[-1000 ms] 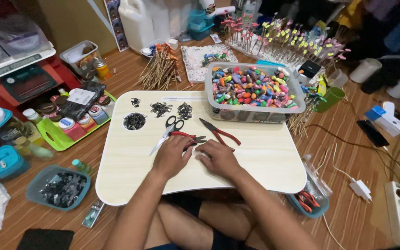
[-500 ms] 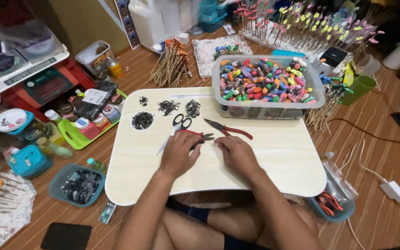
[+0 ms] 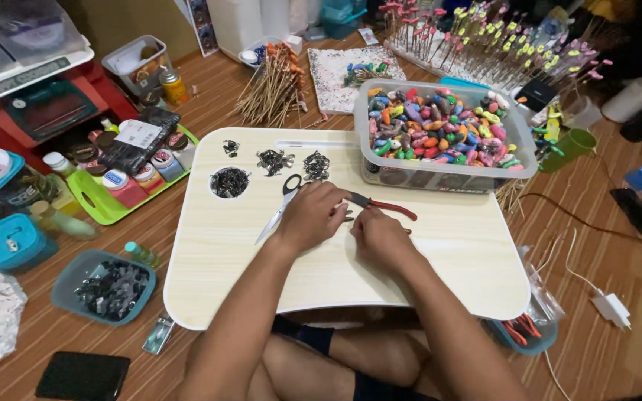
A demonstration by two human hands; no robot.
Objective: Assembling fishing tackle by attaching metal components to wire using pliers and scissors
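Two hands are meeting over the middle of the pale lap table (image 3: 440, 275). Left hand (image 3: 312, 217) is curling, fingers bent down onto the tabletop, lying over the scissors (image 3: 280, 208) and the near end of the pliers (image 3: 380, 206); whether it is gripping either I cannot tell. Right hand (image 3: 380, 238) is closing loosely just beside it, knuckles up, contents hidden. Red pliers handles are sticking out toward the clear tub (image 3: 518, 152) of coloured pieces.
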